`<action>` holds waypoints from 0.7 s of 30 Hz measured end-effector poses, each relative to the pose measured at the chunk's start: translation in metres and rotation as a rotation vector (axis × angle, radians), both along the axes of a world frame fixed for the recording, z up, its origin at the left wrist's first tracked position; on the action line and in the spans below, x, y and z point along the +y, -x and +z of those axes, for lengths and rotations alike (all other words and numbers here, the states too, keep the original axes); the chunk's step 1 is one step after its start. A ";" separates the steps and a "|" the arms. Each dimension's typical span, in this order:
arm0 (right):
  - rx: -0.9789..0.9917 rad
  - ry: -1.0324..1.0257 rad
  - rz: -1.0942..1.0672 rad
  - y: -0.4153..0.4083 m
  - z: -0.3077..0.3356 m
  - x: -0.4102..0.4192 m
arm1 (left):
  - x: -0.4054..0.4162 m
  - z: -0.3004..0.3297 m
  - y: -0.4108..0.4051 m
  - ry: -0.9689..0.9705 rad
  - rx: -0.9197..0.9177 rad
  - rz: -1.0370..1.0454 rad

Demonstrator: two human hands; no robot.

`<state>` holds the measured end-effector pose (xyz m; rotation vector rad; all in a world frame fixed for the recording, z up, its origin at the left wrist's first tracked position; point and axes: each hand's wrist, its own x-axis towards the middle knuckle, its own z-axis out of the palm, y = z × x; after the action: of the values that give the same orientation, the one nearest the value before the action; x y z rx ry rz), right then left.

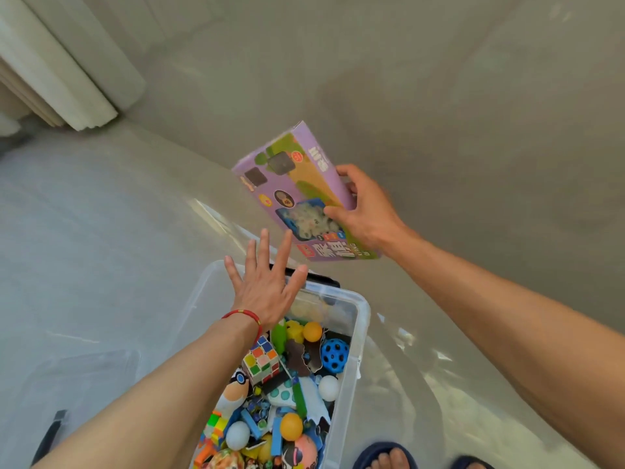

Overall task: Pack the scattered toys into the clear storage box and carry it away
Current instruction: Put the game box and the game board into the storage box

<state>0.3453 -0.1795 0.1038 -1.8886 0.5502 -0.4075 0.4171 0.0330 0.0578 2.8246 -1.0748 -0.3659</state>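
Two hands are up over the clear storage box (360, 336), and I read this step as getting the purple game box (297, 191) in on top of the toys. My right hand (367, 208) grips it by its long edge, thumb across the printed face and fingers curled behind, holding it tilted in the air just beyond the far rim of the storage box. My left hand (267, 286) is flat and spread, fingers straight, holding nothing, hovering above that far rim with its fingertips just short of the game box's near corner.

Below my left wrist the storage box is already heaped: a puzzle cube (262, 362), a blue holed ball (334, 354), an orange ball (312, 331), white balls and more. A clear lid (88, 370), I think, lies on the floor well off to the left of my left forearm; the glare makes it hard to be sure.

To do this well, I would bring the game box back toward me, level it, and let the left hand take the near edge so it goes down flat across the pile. Dropped tilted, it may wedge against the rim or stand proud and block the lid.
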 end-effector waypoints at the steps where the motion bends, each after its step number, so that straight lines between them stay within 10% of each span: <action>1: -0.025 0.015 0.003 0.009 0.020 -0.001 | 0.000 0.001 -0.002 -0.023 0.021 0.009; 4: -0.118 0.001 -0.021 0.039 0.080 0.002 | -0.003 0.024 -0.007 0.029 0.233 0.073; 8: -0.187 -0.272 -0.014 0.069 0.140 0.029 | 0.011 0.099 -0.001 0.694 0.801 0.323; 11: -0.143 -0.543 -0.005 0.088 0.150 0.070 | 0.055 0.136 0.019 0.902 0.827 0.354; 14: 0.025 -0.639 0.069 0.100 0.134 0.121 | 0.119 0.139 0.034 0.913 0.749 0.500; 21: 0.607 -0.116 0.305 0.142 0.123 0.185 | 0.245 0.100 0.075 0.559 0.740 0.612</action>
<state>0.2029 0.0059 0.2264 -1.9327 0.6467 0.4059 0.3426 0.2779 0.1583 2.0672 -0.1117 -0.7922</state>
